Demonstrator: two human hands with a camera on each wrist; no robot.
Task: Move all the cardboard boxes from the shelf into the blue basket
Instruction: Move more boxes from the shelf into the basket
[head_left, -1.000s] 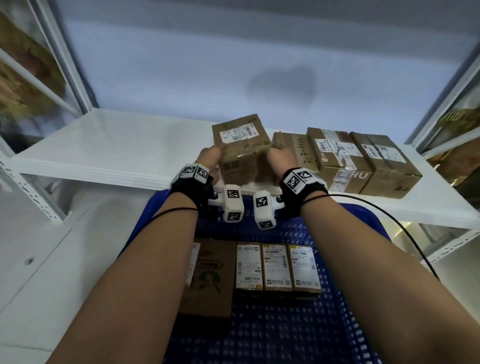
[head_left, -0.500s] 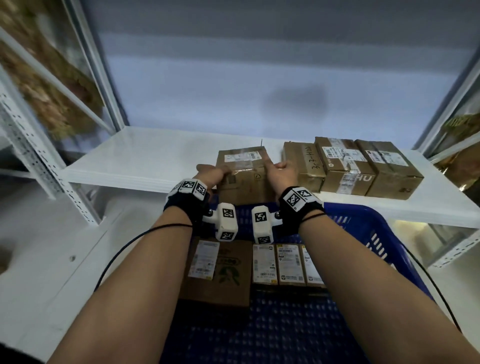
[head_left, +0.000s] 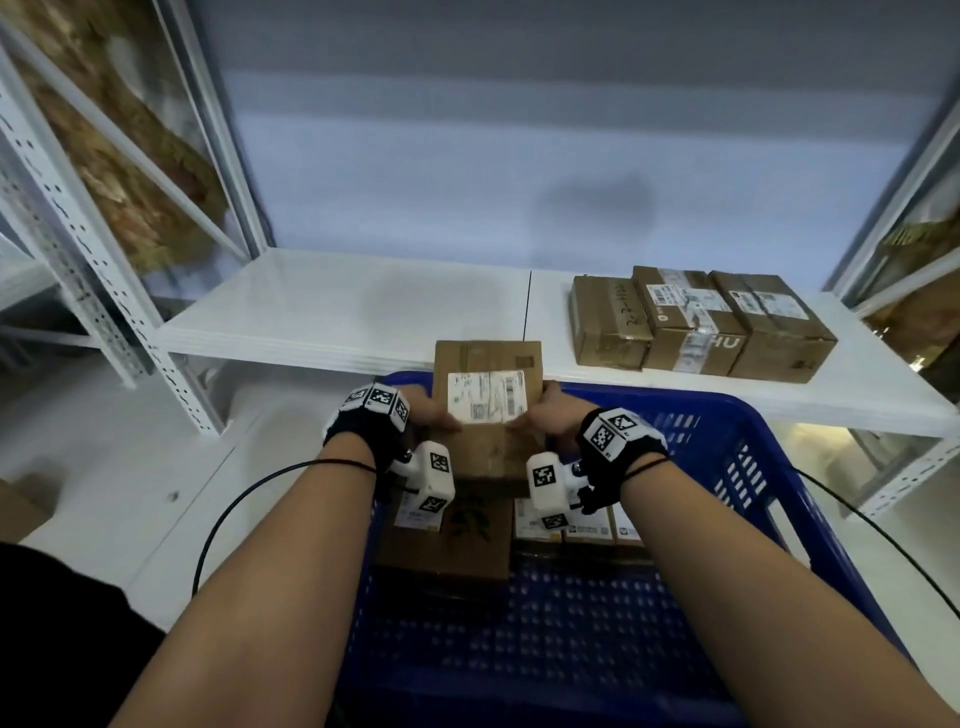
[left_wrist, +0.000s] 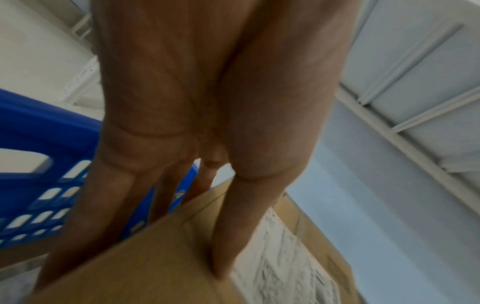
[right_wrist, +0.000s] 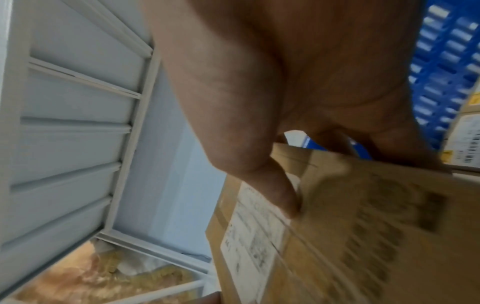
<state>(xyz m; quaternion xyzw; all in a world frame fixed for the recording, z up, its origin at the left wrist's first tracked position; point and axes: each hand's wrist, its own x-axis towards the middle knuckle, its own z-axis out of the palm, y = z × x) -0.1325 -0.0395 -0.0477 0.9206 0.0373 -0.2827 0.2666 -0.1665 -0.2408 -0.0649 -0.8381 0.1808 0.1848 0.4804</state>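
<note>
A brown cardboard box (head_left: 488, 395) with a white label hangs over the far rim of the blue basket (head_left: 727, 467). My left hand (head_left: 426, 410) grips its left side and my right hand (head_left: 545, 410) grips its right side. In the left wrist view my thumb lies on top of the box (left_wrist: 161, 267) and my fingers run down its side. In the right wrist view my thumb presses the box (right_wrist: 337, 236) beside its label. Three more cardboard boxes (head_left: 696, 322) stand in a row on the white shelf (head_left: 337, 306) at the right.
Inside the basket lie a flat brown box (head_left: 457, 540) and a row of small labelled boxes (head_left: 592, 525). White perforated shelf uprights (head_left: 104, 291) stand at the left, another upright (head_left: 893, 208) at the right. A lower white shelf (head_left: 104, 493) runs beside the basket.
Both hands have carried the box off the shelf edge, toward me and down, over the basket. The view has pulled back and tilted up.
</note>
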